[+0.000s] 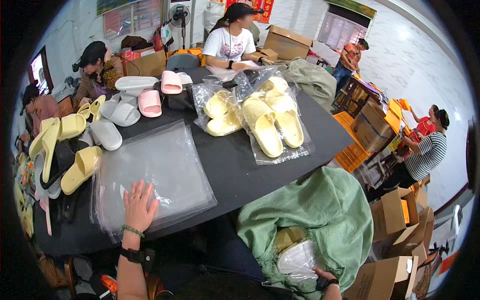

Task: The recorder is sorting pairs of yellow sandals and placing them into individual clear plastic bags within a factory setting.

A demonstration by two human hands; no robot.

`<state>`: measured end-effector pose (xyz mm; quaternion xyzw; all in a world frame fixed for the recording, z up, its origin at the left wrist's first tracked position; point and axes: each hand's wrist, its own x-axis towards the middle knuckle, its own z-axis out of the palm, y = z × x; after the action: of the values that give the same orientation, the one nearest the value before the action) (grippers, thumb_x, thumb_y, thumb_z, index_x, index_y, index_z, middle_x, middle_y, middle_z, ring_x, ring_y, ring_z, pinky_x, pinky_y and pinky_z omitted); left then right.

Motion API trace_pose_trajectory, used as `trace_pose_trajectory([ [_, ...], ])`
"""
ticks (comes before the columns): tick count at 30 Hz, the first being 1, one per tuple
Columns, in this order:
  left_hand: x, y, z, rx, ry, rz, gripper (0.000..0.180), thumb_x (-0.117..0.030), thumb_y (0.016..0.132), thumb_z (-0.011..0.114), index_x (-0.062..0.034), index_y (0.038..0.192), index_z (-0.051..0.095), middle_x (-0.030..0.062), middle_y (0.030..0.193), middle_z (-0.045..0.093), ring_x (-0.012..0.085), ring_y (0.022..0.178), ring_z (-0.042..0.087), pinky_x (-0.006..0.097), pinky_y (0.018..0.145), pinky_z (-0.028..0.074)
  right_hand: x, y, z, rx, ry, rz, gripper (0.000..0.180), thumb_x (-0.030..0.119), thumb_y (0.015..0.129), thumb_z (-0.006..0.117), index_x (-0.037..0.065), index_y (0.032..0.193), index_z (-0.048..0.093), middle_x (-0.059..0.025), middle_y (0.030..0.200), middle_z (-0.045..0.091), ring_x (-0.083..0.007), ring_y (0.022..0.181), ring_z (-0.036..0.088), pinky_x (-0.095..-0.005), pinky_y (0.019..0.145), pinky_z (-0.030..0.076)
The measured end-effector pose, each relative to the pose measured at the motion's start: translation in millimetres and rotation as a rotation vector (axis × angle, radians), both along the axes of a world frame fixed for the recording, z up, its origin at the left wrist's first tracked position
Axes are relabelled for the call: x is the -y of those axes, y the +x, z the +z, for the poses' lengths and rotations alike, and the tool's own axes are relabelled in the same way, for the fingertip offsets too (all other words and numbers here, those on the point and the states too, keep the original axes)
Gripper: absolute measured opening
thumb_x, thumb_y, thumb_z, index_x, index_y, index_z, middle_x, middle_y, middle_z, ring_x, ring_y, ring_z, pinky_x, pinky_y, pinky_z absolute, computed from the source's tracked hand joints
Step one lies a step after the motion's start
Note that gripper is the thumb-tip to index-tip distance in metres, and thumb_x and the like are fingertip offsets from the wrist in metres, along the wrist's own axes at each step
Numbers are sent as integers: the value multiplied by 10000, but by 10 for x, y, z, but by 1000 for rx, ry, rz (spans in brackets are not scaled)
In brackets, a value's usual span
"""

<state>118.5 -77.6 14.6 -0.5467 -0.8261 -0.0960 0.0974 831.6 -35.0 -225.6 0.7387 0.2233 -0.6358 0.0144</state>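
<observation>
Left hand [140, 204] lies open on clear bags [165, 162] at the desk's [235, 172] near edge; right hand [326, 276], grip unclear, is at a bagged white slipper [294, 258]. Right-corner yellow slippers [263, 127] are bagged; left-edge slippers [82, 169] lie loose.

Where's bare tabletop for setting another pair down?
The black tabletop is bare between the stack of clear plastic bags and the bagged yellow slide sandals, and right of those sandals toward the table's edge. The left end is crowded with loose slide sandals; the left hand covers part of the stack.
</observation>
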Motion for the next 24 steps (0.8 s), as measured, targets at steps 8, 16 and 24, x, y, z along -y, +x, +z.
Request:
trace_pose_trajectory([
  [8,-385,81,-143,114,50,-95,543,-337,906,579,-139,1402,479,153,1505,377,367,1412,293,563,1160,136,334,483,-84,-51,43,-501,706,509,740,807,43,1224,592,-76,1017,694,-192,806,609,-315,763,501],
  [16,-327,61,-129,99,56,-85,541,-360,912,571,-147,1402,486,154,1503,378,368,1408,300,570,1157,140,255,263,40,340,237,-262,588,362,645,906,-32,1022,686,-63,929,693,-164,758,606,-306,714,492],
  [24,-335,28,-169,87,88,-101,533,-359,903,579,-149,1387,501,154,1489,399,374,1396,318,581,1145,169,145,242,655,238,402,-226,379,280,720,829,-20,928,725,-78,992,708,-159,847,635,-299,771,500],
])
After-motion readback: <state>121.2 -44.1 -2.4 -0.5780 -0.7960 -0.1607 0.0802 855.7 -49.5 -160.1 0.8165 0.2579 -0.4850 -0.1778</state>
